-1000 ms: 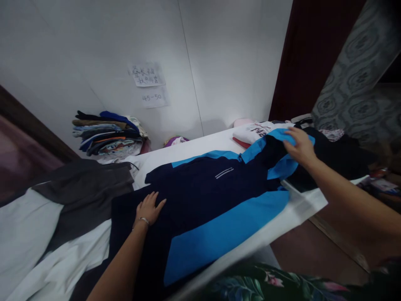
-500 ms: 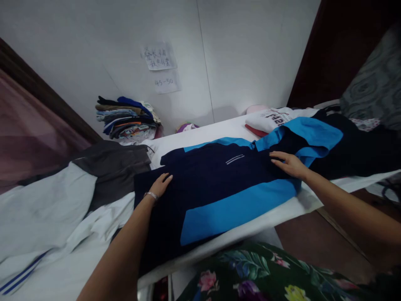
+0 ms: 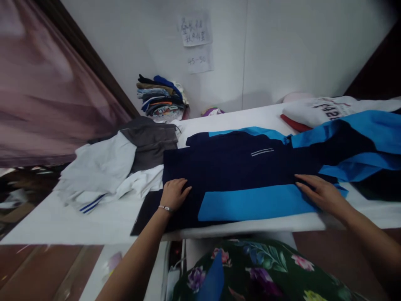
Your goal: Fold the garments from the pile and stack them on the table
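A navy and bright-blue jacket (image 3: 238,167) lies spread flat on the white-covered table, with two short pale stripes on its dark part. My left hand (image 3: 175,193) rests on the navy cloth near its left end, palm down, fingers loosely extended. Toward the other end, my right hand (image 3: 324,194) lies over the upper border of the blue side panel, its fingers stretched out. Neither hand grips the cloth. Past my right hand, bright-blue parts of the garment lie loosely bunched; which parts they are I cannot tell.
To the left lie white clothes (image 3: 100,167) and dark grey garments (image 3: 153,142). Against the wall stands a stack of folded clothes (image 3: 163,98) below handwritten paper signs (image 3: 197,31). A white printed garment (image 3: 322,110) lies at the back right. The table's front edge (image 3: 250,230) runs before me.
The view has turned left, so things appear farther right. Both hands have slid over the jacket toward the table's front edge. The jacket stays spread flat.
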`<state>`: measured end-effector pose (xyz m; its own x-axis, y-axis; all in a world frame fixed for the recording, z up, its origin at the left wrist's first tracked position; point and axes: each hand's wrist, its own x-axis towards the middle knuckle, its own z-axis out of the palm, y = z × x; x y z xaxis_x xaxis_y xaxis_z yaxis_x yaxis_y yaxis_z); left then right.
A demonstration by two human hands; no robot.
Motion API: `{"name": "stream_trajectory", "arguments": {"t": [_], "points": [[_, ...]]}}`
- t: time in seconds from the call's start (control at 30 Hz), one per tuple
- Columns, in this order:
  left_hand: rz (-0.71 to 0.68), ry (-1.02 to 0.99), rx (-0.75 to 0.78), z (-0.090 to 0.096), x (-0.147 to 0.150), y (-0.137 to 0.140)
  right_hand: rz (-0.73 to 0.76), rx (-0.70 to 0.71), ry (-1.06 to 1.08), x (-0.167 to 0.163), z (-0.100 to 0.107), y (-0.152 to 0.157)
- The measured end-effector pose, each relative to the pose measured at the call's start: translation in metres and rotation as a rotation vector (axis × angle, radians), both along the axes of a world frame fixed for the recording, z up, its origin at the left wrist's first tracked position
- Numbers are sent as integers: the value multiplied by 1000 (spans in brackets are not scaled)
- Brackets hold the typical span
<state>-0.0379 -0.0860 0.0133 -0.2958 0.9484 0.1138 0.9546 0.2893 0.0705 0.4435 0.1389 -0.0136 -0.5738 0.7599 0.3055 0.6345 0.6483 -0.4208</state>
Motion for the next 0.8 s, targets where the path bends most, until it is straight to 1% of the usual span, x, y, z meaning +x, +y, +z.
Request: {"name": "stream_trajectory", "arguments": {"t": [0.1, 0.2, 0.27, 0.33, 0.4, 0.43, 0.5, 0.6, 0.67, 0.73, 0.8], "points": [[114, 25, -97, 7, -5, -5, 30, -5, -39, -9, -1, 11], [212, 8, -161, 9, -10, -9, 88, 16, -137, -20, -12, 20], [264, -23, -154, 10, -13, -12, 100, 57, -181, -25, -20, 23], [296, -63, -105, 11, -14, -14, 72, 85, -190, -29, -25, 23], [324, -97, -46, 12, -16, -15, 36, 79, -189, -31, -26, 21], [341, -114, -38, 12, -17, -15, 23, 72, -188, -31, -26, 21], [370, -139, -78, 11, -20, -14, 18, 63, -189, -31, -25, 22], [363, -150, -178, 10, -25, -11, 44, 49, -201, -32, -21, 23], [340, -133, -194, 11, -26, -9, 60, 69, -192, -35, -16, 21], [308, -93, -152, 15, -22, -7, 88, 117, -135, -41, -8, 13], [241, -79, -72, 20, -14, -3, 146, 147, -55, -51, 2, 0]]}}
